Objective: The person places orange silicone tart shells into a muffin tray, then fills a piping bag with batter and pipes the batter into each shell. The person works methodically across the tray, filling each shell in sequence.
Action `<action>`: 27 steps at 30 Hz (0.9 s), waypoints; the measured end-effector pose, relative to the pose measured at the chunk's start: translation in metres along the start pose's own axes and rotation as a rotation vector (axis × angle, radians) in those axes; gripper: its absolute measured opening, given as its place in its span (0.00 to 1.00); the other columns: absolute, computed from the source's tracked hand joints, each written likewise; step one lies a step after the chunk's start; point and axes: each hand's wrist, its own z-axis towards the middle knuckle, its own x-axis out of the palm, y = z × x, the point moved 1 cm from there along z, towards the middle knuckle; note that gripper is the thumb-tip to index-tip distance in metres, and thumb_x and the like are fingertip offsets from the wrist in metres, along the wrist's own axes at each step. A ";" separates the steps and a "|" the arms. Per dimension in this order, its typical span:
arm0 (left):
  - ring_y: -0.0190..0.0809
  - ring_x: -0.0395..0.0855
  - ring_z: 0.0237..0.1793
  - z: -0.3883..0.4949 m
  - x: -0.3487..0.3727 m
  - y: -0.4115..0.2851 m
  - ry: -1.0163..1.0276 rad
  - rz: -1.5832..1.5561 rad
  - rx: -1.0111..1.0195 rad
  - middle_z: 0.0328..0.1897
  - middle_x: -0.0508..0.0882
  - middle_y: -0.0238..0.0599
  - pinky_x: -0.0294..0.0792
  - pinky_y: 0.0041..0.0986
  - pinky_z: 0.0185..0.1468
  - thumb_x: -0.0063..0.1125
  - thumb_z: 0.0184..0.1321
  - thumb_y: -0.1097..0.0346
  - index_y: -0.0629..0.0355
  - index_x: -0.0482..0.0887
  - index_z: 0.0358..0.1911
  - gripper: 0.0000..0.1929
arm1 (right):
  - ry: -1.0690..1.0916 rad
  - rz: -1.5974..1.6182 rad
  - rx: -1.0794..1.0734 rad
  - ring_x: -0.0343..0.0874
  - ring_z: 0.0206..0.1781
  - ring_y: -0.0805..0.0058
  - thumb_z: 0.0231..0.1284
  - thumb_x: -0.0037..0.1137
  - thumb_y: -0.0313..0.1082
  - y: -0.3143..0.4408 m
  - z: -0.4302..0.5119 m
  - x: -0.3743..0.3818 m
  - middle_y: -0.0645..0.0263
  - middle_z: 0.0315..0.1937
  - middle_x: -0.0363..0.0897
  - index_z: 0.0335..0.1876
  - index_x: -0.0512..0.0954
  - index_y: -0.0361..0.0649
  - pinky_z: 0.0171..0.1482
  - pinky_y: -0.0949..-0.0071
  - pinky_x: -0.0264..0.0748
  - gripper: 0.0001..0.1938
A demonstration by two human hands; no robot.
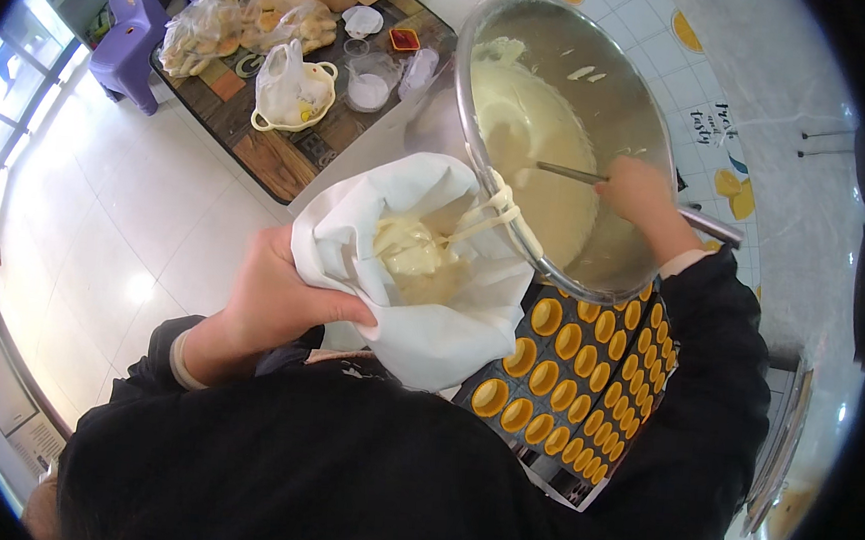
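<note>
My left hand [280,293] grips the folded rim of a white piping bag [435,345], whose mouth gapes open. Pale cream batter [411,246] lies inside it. Against the bag's far edge leans a large steel mixing bowl [634,81], tilted towards me. Thick strands of batter hang over the bowl's rim and reach into the bag. My right hand [637,194] is within the bowl, closed around the metal handle of a utensil [567,172]. The utensil's far end is sunk in the pool of batter [541,119], so its shape is hidden.
Below the bowl, dark trays hold several rows of yellow tart shells [543,377]. A wood-patterned table [217,116] bears bagged bread rolls [200,35], a cream-coloured basket [294,102] and small tubs. A purple plastic chair [126,45] stands beyond it. The bowl's side handle [714,226] juts right.
</note>
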 end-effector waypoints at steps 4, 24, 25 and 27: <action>0.28 0.79 0.41 0.000 0.000 0.004 0.009 -0.012 0.035 0.39 0.85 0.33 0.72 0.24 0.47 0.74 0.38 0.75 0.67 0.81 0.42 0.23 | 0.159 0.344 -0.002 0.82 0.38 0.57 0.53 0.60 0.45 0.017 0.010 0.010 0.51 0.33 0.82 0.38 0.83 0.38 0.42 0.64 0.76 0.17; 0.31 0.80 0.40 0.004 0.008 0.024 -0.073 -0.086 0.175 0.41 0.84 0.34 0.73 0.24 0.46 0.67 0.38 0.82 0.68 0.78 0.47 0.26 | -0.420 0.648 0.093 0.65 0.20 0.85 0.56 0.56 0.39 -0.100 -0.219 -0.104 0.71 0.16 0.68 0.37 0.80 0.34 0.24 0.80 0.61 0.13; 0.31 0.80 0.40 0.004 0.009 0.024 -0.077 -0.105 0.160 0.41 0.83 0.35 0.73 0.25 0.46 0.67 0.38 0.82 0.68 0.78 0.47 0.26 | -0.434 0.637 0.118 0.65 0.20 0.85 0.57 0.56 0.38 -0.106 -0.237 -0.115 0.71 0.16 0.69 0.37 0.80 0.34 0.25 0.80 0.62 0.13; 0.32 0.80 0.40 0.004 0.010 0.024 -0.089 -0.118 0.152 0.41 0.83 0.36 0.73 0.25 0.47 0.66 0.38 0.82 0.68 0.78 0.46 0.25 | -0.440 0.597 0.164 0.66 0.22 0.85 0.58 0.55 0.37 -0.119 -0.272 -0.135 0.70 0.19 0.71 0.40 0.80 0.35 0.27 0.82 0.63 0.13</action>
